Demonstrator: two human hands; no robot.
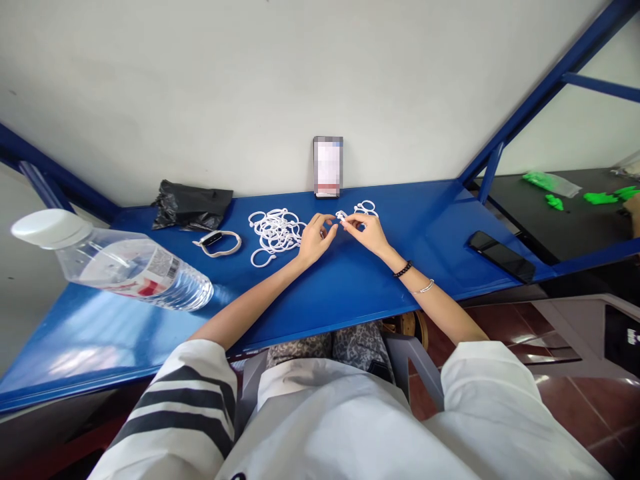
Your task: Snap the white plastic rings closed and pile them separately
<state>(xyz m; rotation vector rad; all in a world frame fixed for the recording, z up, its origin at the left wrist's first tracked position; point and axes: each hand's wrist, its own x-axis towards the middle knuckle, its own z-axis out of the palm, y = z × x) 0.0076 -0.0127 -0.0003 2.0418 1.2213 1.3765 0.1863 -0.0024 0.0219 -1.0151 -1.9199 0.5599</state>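
My right hand (367, 231) pinches a small white plastic ring (341, 215) between thumb and fingertips, just above the blue table. Most of that ring is hidden by the fingers. Facing it, my left hand (315, 240) has its fingers curled, with thumb and forefinger apart, close to the ring's end; nothing shows between them. A heap of white plastic rings (276, 229), each with a small knob or clasp, lies directly left of my left hand. Beyond my right hand lie more white rings (367, 207), partly covered by it.
A phone (328, 167) leans upright against the wall. Left on the blue table (415, 287) are a water bottle (135, 267), a watch (220, 243) and a black plastic bag (193, 205). A dark phone (501, 255) lies right. Past the blue frame, another person's hand (634, 212) is near green pieces (600, 198).
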